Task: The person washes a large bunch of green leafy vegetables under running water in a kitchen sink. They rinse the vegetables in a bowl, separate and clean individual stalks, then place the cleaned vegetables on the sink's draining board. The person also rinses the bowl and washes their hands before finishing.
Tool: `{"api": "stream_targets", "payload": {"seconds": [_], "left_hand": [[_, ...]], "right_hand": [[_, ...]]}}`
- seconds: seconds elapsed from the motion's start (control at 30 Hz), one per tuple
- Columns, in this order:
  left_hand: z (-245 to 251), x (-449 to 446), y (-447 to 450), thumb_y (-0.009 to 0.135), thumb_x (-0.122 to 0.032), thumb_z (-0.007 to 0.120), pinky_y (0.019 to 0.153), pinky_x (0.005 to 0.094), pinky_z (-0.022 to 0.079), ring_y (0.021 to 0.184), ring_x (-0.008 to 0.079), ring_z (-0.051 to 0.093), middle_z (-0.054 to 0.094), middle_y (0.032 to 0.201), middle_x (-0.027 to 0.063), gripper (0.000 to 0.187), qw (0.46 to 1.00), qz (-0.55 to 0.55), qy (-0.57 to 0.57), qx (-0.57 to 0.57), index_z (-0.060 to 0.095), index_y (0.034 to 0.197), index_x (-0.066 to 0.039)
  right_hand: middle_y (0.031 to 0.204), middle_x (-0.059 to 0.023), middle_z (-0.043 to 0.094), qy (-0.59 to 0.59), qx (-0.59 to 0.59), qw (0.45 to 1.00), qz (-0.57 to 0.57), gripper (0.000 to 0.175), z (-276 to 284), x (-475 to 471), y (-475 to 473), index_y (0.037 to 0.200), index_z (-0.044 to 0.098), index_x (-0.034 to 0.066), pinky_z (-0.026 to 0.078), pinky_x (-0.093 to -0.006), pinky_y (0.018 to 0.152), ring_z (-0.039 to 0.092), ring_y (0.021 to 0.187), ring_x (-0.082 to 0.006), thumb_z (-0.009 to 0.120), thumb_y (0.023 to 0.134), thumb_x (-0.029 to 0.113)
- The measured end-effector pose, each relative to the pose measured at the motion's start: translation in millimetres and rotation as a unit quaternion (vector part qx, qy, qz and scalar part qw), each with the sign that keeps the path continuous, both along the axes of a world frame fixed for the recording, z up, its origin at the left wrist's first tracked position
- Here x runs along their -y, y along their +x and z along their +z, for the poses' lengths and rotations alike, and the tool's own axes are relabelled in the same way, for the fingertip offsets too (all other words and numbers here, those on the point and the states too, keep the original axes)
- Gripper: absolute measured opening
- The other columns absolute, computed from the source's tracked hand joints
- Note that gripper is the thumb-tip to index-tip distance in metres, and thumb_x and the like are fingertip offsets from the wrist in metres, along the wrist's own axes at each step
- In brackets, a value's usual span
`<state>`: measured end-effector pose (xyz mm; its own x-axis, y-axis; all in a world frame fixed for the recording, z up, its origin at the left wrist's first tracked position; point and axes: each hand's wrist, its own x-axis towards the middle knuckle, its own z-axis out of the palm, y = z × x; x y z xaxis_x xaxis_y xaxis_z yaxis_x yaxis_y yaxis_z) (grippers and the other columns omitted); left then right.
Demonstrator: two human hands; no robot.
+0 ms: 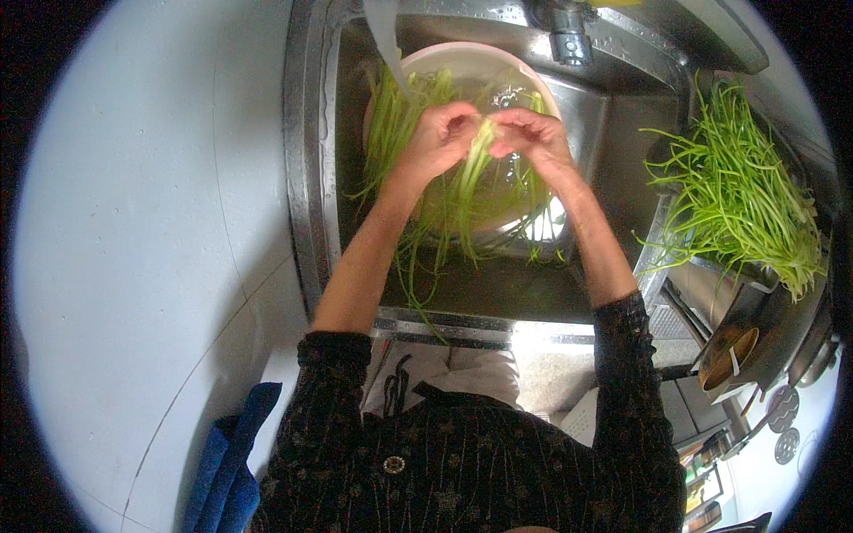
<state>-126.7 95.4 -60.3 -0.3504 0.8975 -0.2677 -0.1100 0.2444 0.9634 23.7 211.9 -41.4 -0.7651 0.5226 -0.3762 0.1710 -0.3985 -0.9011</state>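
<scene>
Above a round basin with a pale pink rim (460, 46), my hands meet fingertip to fingertip. My left hand (441, 138) and my right hand (533, 131) pinch the pale upper end of a bunch of thin, scallion-like green stalks (474, 163) between them. The bunch's green ends trail down towards me. Shiny water (510, 100) shows in the basin. More green stalks (386, 126) hang over its left side, beside my left wrist, and some lie under my right hand. My fingertips are partly blurred.
The basin stands in a stainless steel sink (310, 166). A dark tap fitting (571, 43) is at the back, and a pale tapered strip (383, 33) hangs at upper left. A large heap of green stalks (746, 186) lies to the right, above pans (730, 356). Blue cloth (230, 460) hangs at lower left.
</scene>
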Motion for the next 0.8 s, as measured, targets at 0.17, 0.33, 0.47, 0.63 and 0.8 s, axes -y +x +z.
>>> {"api": "stream_targets", "payload": {"seconds": [0.17,0.33,0.47,0.63,0.8], "left_hand": [[-3.4,0.2,20.3,0.091,-0.007,0.063,0.054,0.0236,0.05,0.06,0.0084,0.059,0.064,0.072,0.0014,0.007,0.994,0.092,-0.015,-0.063,0.067,0.091,-0.001],[-14.4,14.6,29.8,0.089,-0.004,0.064,0.062,0.0244,0.051,0.072,0.0106,0.061,0.066,0.084,0.0047,0.023,0.995,0.029,0.042,-0.081,0.064,0.112,-0.004],[-25.4,45.6,14.8,0.078,0.003,0.063,0.066,0.0319,0.052,0.073,0.0188,0.064,0.067,0.088,0.0121,0.04,0.948,0.036,-0.12,-0.293,0.063,0.116,-0.007],[-22.2,62.5,67.9,0.07,-0.006,0.063,0.078,0.0469,0.053,0.092,0.0394,0.06,0.057,0.106,0.0226,0.053,0.872,-0.09,-0.111,-0.467,0.055,0.122,-0.001],[-1.2,70.3,109.3,0.069,-0.007,0.065,0.085,0.0516,0.048,0.103,0.0453,0.054,0.049,0.117,0.0312,0.049,0.88,-0.101,-0.11,-0.452,0.053,0.115,0.004]], "right_hand": [[0.084,-0.0094,0.07,-0.001,0.034,0.997,-0.065,0.011,-12.0,14.2,0.3,0.098,0.067,-0.0028,0.056,-0.0268,0.064,0.068,0.07,-0.015,0.064,0.089,0.003],[0.08,-0.0088,0.069,0.078,0.181,0.98,-0.023,0.016,-6.1,-7.4,19.0,0.099,0.067,-0.0032,0.053,-0.0247,0.054,0.066,0.064,-0.0117,0.065,0.09,0.009],[0.088,-0.0124,0.071,0.286,0.224,0.932,-0.01,0.024,3.0,-17.8,13.6,0.108,0.066,-0.0035,0.054,-0.0257,0.052,0.067,0.063,-0.0139,0.065,0.091,0.013],[0.095,-0.0133,0.069,-0.027,0.041,0.996,-0.077,0.022,-26.1,20.6,-42.2,0.107,0.065,-0.0053,0.056,-0.0293,0.063,0.069,0.078,-0.0208,0.054,0.091,0.004],[0.086,-0.0137,0.069,0.194,0.251,0.938,-0.138,0.027,-87.0,33.8,-52.8,0.105,0.065,-0.0031,0.054,-0.0337,0.063,0.066,0.071,-0.0231,0.052,0.082,0.004]]}}
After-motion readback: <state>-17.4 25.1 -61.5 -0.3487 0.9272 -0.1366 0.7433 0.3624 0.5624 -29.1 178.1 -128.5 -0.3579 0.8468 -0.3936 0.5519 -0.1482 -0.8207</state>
